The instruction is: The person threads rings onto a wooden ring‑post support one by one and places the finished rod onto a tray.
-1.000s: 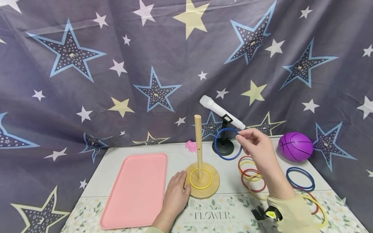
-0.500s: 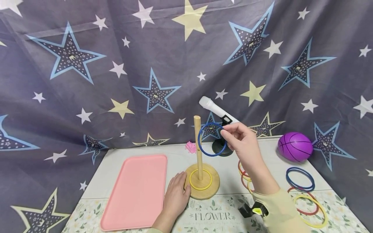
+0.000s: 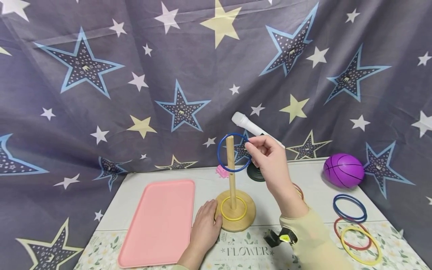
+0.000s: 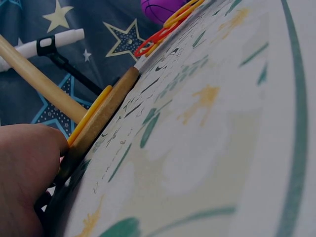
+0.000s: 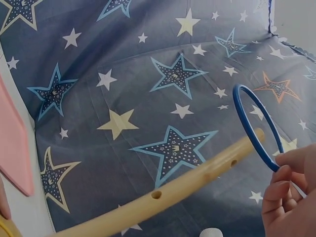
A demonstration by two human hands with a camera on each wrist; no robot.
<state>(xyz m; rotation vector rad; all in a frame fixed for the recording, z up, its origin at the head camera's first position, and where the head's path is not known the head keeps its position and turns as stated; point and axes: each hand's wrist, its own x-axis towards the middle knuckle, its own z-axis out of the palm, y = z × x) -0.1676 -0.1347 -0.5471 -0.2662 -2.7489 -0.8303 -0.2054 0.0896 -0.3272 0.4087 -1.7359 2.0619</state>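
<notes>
My right hand [image 3: 270, 157] pinches a blue ring [image 3: 220, 157] between thumb and fingertips, its palm turned toward the peg. The ring is tilted nearly upright and, in the head view, encircles the top of the wooden peg [image 3: 231, 182]. In the right wrist view the peg's tip [image 5: 258, 134] shows within the ring's outline. A yellow ring [image 3: 224, 214] lies flat around the foot of the peg on its round wooden base [image 3: 236, 225]. My left hand [image 3: 204, 227] rests at the left edge of that base, fingers loosely extended and thumb touching the rim.
A pink tray [image 3: 156, 225] lies at the left. Behind the peg are a white microphone [image 3: 248, 123] on a black stand and a small pink object [image 3: 221, 171]. At the right are a purple ball [image 3: 343, 170] and loose blue rings [image 3: 349, 206], a red ring [image 3: 357, 247] and a yellow ring [image 3: 378, 251].
My right hand has carried the blue ring leftward and slightly up, from in front of the microphone stand to the peg's top. My left hand has stayed at the base.
</notes>
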